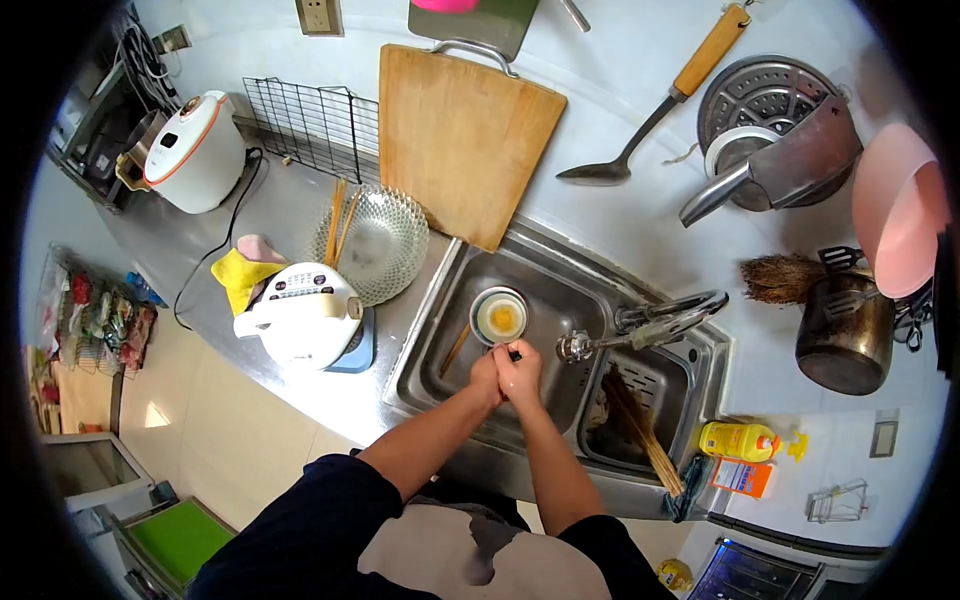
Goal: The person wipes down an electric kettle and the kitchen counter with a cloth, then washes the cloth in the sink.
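Observation:
Over the larger basin of the steel sink [553, 290], my left hand [487, 380] and my right hand [520, 373] are pressed together, fingers closed. Something small and dark shows between them, too hidden to name. Just beyond my fingertips, a small round bowl [487, 335] with yellowish contents sits in the basin. A thin wooden stick [454, 350] leans in the basin to the left of my hands. The faucet [575, 346] is to their right.
Left counter: glass bowl [385, 245] with chopsticks, white appliance [310, 335], yellow cloth [240, 280], rice cooker [195, 155]. A cutting board [465, 140] stands behind the sink. The smaller basin holds a brush [635, 420]; a yellow bottle [735, 441] is at right.

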A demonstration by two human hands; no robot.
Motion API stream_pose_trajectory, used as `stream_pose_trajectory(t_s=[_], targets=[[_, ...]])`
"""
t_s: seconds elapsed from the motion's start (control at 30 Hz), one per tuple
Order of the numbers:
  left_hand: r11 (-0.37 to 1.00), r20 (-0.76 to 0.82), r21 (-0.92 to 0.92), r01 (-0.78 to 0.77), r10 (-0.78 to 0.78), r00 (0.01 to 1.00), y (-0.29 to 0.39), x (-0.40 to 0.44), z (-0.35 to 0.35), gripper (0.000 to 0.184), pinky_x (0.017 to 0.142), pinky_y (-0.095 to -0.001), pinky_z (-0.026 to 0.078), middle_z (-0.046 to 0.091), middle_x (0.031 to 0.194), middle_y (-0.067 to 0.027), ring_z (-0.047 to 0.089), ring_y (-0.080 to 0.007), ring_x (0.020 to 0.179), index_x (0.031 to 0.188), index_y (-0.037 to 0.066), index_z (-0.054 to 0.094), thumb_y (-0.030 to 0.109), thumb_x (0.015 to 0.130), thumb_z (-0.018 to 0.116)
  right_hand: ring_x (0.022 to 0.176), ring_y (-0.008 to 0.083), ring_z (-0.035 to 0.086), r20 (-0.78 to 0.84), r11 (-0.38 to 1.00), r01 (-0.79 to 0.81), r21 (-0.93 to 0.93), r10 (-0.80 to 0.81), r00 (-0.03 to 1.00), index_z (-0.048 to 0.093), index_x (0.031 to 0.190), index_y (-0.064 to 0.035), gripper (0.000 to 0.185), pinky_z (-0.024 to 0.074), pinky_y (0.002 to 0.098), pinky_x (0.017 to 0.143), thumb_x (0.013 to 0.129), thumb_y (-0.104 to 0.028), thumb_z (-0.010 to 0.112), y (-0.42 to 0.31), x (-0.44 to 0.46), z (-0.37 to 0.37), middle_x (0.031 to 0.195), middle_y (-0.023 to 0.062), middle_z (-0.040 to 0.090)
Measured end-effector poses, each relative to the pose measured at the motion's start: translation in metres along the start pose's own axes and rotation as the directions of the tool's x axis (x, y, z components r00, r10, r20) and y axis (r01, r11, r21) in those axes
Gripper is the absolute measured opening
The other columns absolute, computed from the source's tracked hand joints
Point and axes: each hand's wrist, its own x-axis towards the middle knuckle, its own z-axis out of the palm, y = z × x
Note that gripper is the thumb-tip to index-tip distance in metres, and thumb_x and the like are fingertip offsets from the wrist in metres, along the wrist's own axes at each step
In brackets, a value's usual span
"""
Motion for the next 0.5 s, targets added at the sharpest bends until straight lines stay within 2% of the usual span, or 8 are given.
stream_pose_trajectory(t_s=[0.07, 0.1, 0.23, 0.27, 0.3, 0.33, 0.4, 0.5], targets=[[0.998, 0.028, 0.041, 0.048, -0.050, 0.998, 0.004, -0.006, -0.006, 0.047, 0.080, -0.0418, 0.052, 0.063, 0.111, -0.0087, 0.063, -0.0248, 0.095, 0.118, 0.008, 0.056, 0.048, 0.100, 0.040, 0.070, 0.0111, 0.055, 0.099, 0.989, -0.079, 0.122, 0.067, 0.993, 0.062, 0.082, 0.0008, 0.030, 0.0456, 0.0282, 0.064, 0.085, -0.027, 0.072, 0.002, -0.002, -0.007, 0.076, 0.0042, 0.063], [0.998, 0.024, 0.043, 0.042, -0.043, 0.999, 0.009, -0.012, -0.009, 0.047, 0.080, -0.0418, 0.052, 0.063, 0.111, -0.0087, 0.063, -0.0248, 0.095, 0.118, 0.008, 0.056, 0.048, 0.100, 0.040, 0.078, 0.0126, 0.057, 0.191, 0.955, -0.177, 0.238, 0.133, 0.973, 0.061, 0.097, 0.0019, 0.039, 0.0467, 0.0279, 0.071, 0.086, -0.034, 0.073, 0.001, -0.002, -0.013, 0.088, 0.0055, 0.064], [0.983, 0.250, 0.165, 0.085, -0.125, 0.960, 0.042, -0.056, -0.011, 0.057, 0.088, -0.0414, 0.052, 0.061, 0.119, -0.0084, 0.061, -0.0239, 0.106, 0.130, 0.011, 0.049, 0.057, 0.097, 0.042, 0.088, 0.0145, 0.059, 0.295, 0.934, -0.245, 0.261, 0.165, 0.941, 0.057, 0.109, 0.0014, 0.040, 0.0469, 0.0285, 0.078, 0.086, -0.027, 0.072, 0.001, -0.004, -0.046, 0.097, 0.0075, 0.063], [0.970, 0.345, 0.239, 0.038, -0.122, 0.931, 0.045, -0.066, -0.014, 0.058, 0.094, -0.0403, 0.051, 0.059, 0.122, -0.0091, 0.060, -0.0253, 0.112, 0.135, 0.011, 0.044, 0.055, 0.097, 0.044, 0.088, 0.0144, 0.059, 0.288, 0.982, -0.151, 0.115, 0.112, 0.951, 0.057, 0.107, 0.0004, 0.035, 0.0468, 0.0285, 0.078, 0.086, -0.022, 0.073, 0.008, -0.002, -0.049, 0.096, 0.0070, 0.063], [0.963, 0.417, 0.262, -0.068, -0.049, 0.908, 0.043, -0.065, -0.023, 0.064, 0.098, -0.0375, 0.047, 0.054, 0.129, -0.0089, 0.055, -0.0236, 0.118, 0.142, 0.010, 0.035, 0.035, 0.092, 0.065, 0.088, 0.0143, 0.059, 0.292, 0.998, -0.052, -0.032, 0.059, 0.954, 0.056, 0.105, -0.0006, 0.030, 0.0466, 0.0285, 0.078, 0.085, -0.017, 0.073, 0.016, -0.003, -0.050, 0.095, 0.0065, 0.062], [0.964, 0.408, 0.256, -0.073, -0.039, 0.912, 0.041, -0.069, -0.028, 0.064, 0.098, -0.0375, 0.047, 0.054, 0.129, -0.0089, 0.055, -0.0236, 0.118, 0.142, 0.010, 0.035, 0.035, 0.092, 0.065, 0.088, 0.0143, 0.059, 0.306, 0.998, -0.050, -0.029, 0.057, 0.950, 0.056, 0.105, -0.0006, 0.030, 0.0466, 0.0285, 0.078, 0.085, -0.017, 0.073, 0.024, -0.004, -0.051, 0.095, 0.0065, 0.062], [0.714, 0.410, 0.552, -0.430, 0.217, 0.886, 0.037, -0.076, -0.035, 0.083, 0.102, -0.0335, 0.042, 0.050, 0.134, -0.0087, 0.050, -0.0213, 0.123, 0.146, 0.010, 0.027, 0.011, 0.080, 0.078, 0.085, 0.0134, 0.059, 0.246, 0.986, 0.037, 0.160, -0.076, 0.966, 0.055, 0.099, -0.0028, 0.024, 0.0464, 0.0285, 0.075, 0.084, -0.009, 0.072, 0.007, -0.007, -0.053, 0.091, 0.0047, 0.061], [0.666, 0.472, 0.540, -0.514, 0.266, 0.840, 0.043, -0.082, -0.043, 0.092, 0.104, -0.0320, 0.039, 0.049, 0.135, -0.0090, 0.048, -0.0205, 0.125, 0.147, 0.007, 0.025, 0.003, 0.074, 0.080, 0.078, 0.0102, 0.056, 0.153, 0.961, 0.102, 0.256, -0.144, 0.978, 0.053, 0.094, -0.0038, 0.021, 0.0451, 0.0261, 0.070, 0.084, -0.008, 0.072, -0.010, -0.010, -0.058, 0.086, 0.0017, 0.059]])
